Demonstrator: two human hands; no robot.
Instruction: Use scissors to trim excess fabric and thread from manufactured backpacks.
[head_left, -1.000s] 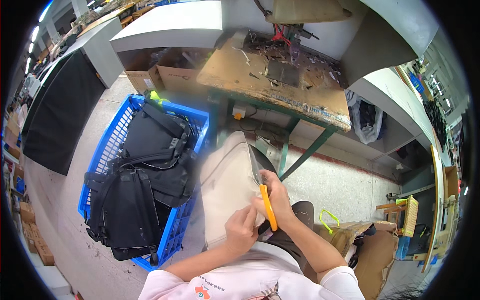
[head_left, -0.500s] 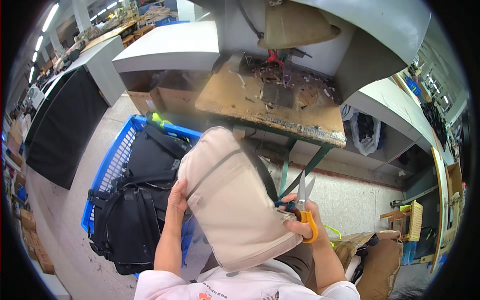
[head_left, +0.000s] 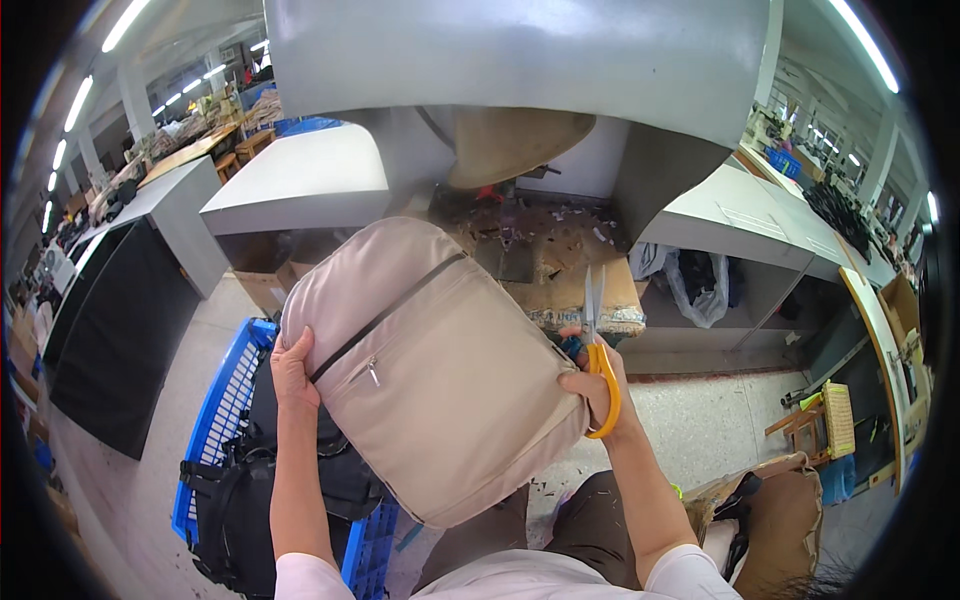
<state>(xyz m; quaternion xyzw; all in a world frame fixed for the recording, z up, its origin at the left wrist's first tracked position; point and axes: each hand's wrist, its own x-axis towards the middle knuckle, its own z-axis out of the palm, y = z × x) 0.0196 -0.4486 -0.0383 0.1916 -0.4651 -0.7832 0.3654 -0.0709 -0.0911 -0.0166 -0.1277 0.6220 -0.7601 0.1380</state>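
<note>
A beige backpack (head_left: 460, 385) is held up before me, tilted, its broad face toward me. A dark zip strip crosses its upper part, and a small metal zip pull hangs below that. At its left edge my left hand (head_left: 296, 372) grips the fabric, thumb on the front. My right hand (head_left: 600, 385) pinches the lower right edge and also holds scissors (head_left: 603, 380) with orange handles. Their blades point up, slightly apart. Something small and dark blue shows by the right fingers; I cannot make out what it is.
At the left a blue crate (head_left: 215, 425) holds black backpacks (head_left: 235, 510). Behind the beige one stands a worn wooden worktable (head_left: 560, 290) strewn with scraps, under a metal hood (head_left: 520, 60). An open cardboard box (head_left: 775, 510) stands lower right, near a small wooden stool (head_left: 825, 425).
The backpack has been raised and turned so its front faces me more fully. Both hands moved up with it, the left one also to the left. My view has tilted upward.
</note>
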